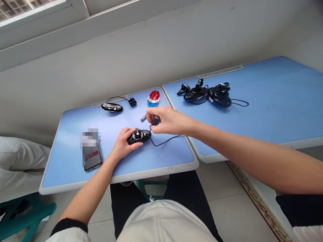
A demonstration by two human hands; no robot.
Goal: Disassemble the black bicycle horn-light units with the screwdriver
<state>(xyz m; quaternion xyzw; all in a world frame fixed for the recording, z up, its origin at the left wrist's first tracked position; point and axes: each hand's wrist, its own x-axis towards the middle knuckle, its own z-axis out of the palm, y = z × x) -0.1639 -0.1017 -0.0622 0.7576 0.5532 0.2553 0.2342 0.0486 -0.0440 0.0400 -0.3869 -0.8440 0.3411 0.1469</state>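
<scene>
My left hand (123, 143) is closed around the left end of a black oval lamp housing (140, 135) lying on the near blue table (68, 161). My right hand (168, 120) pinches a small black switch piece (155, 120) just above the housing's right end. A thin black wire (164, 141) runs from that piece down past the housing and under my right wrist. A small silver part (143, 117) lies just left of my right fingers.
A phone (92, 158) lies at the table's left. At the back sit a black oval board (112, 107), a small black remote (132, 101) and a red-and-blue lens cover (153, 98). Assembled black units (219, 94) with wires rest on the right table (272, 111).
</scene>
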